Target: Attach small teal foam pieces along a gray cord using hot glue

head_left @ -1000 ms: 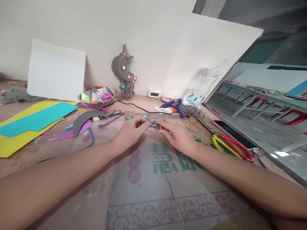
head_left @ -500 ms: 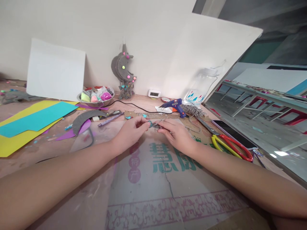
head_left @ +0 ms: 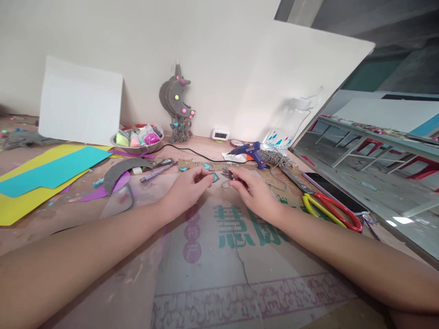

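Note:
My left hand (head_left: 188,188) pinches a small teal piece (head_left: 215,177) between thumb and fingertips, low over the printed cardboard sheet (head_left: 226,256). Just to its right, my right hand (head_left: 253,189) grips a small grey string piece (head_left: 226,174) with its fingertips. The two hands sit a short gap apart. A blue glue gun (head_left: 249,151) lies just beyond them, and more small teal bits (head_left: 184,168) rest on a cardboard strip behind the left hand.
Red and yellow scissors (head_left: 329,208) and a phone (head_left: 334,189) lie at the right, beside a mirror. Teal and yellow paper sheets (head_left: 44,176) lie at the left. A metal bowl of coloured clay (head_left: 137,139), a grey moon ornament (head_left: 176,103) and a plastic jar (head_left: 286,128) stand by the wall.
My hands have drawn slightly apart: the right hand lifted its grey piece away from the teal piece held by the left. Nothing else moved.

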The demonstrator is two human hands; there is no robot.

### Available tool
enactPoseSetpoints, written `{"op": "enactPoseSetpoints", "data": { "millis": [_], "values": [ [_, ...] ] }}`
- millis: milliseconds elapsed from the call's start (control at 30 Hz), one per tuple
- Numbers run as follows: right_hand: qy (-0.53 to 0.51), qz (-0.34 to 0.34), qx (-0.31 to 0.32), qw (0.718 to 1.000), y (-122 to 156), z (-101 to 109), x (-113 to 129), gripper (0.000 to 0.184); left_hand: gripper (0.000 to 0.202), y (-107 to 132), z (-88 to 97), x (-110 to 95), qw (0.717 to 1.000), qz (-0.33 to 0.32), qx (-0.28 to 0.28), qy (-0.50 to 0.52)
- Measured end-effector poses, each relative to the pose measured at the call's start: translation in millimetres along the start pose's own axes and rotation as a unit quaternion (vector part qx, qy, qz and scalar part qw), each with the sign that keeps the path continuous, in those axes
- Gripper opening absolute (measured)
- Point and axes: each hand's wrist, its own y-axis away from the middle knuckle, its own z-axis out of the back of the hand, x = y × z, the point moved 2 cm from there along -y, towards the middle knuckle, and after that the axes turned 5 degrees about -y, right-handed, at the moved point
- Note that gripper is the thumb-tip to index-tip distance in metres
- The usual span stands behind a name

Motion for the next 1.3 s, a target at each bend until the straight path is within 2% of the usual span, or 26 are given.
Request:
{"op": "enactPoseSetpoints", "data": {
  "millis": [100,233,500,667,1033,1200,1300],
  "values": [
    [-0.039,-0.049,-0.048,0.997,1.7,3.0,1.1,0.028,0.021,-0.9,-0.2,1.7,1.0,0.002,-0.004,-0.001],
    [-0.123,-0.073,-0.095,0.985,3.5,6.2,4.5,0.025,0.022,-1.9,-0.7,4.5,1.0,-0.003,-0.008,-0.005],
    [-0.172,-0.146,-0.005,0.974,-1.3,0.5,16.7,0.022,0.021,2.1,-2.9,-2.9,0.996,-0.064,0.024,-0.05],
    [-0.194,-0.162,0.008,0.968,-1.2,-3.5,15.8,0.018,0.019,4.6,-3.1,-8.2,0.995,-0.076,0.032,-0.061],
    [-0.168,-0.145,0.028,0.975,-1.7,-3.7,14.4,0.019,0.017,2.8,-4.8,-5.6,0.993,-0.088,0.038,-0.071],
    [-0.202,-0.147,0.005,0.968,-3.6,-0.5,12.3,0.023,0.018,2.8,-3.9,-3.8,0.993,-0.08,0.027,-0.084],
    [-0.217,-0.163,0.01,0.962,-3.4,-1.8,11.2,0.023,0.017,3.0,-4.9,-2.7,0.991,-0.093,0.04,-0.082]
  ]
}}
